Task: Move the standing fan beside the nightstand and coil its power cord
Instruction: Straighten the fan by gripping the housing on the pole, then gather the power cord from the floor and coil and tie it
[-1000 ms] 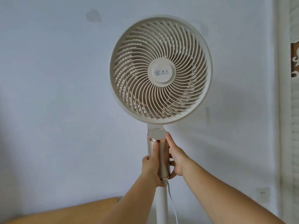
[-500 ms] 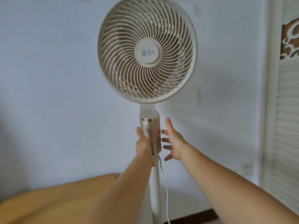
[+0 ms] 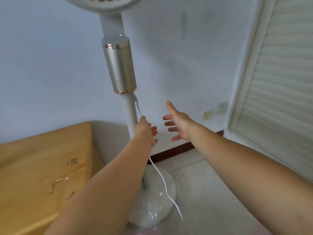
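Observation:
The white standing fan has a gold cylinder [image 3: 119, 68] on its pole [image 3: 130, 109] and a round white base [image 3: 152, 206] on the floor; only the bottom rim of its head shows at the top edge. Its thin white power cord [image 3: 162, 180] hangs from under the cylinder down across the base. My left hand [image 3: 146, 131] is at the pole, thumb touching the cord, fingers loosely apart. My right hand [image 3: 177, 123] hovers to the right of the pole with fingers spread, holding nothing. The wooden nightstand top [image 3: 42, 167] lies just left of the fan.
A white wall stands behind the fan, with two sockets [image 3: 221, 106] low on the right. A white louvered door [image 3: 279, 99] fills the right side. A dark skirting board [image 3: 174, 150] runs along the tiled floor [image 3: 211, 192].
Both hands have left the gold cylinder and dropped lower. My left hand now reaches the cord by the pole, my right hand hangs open. The view has tilted down to the base and floor.

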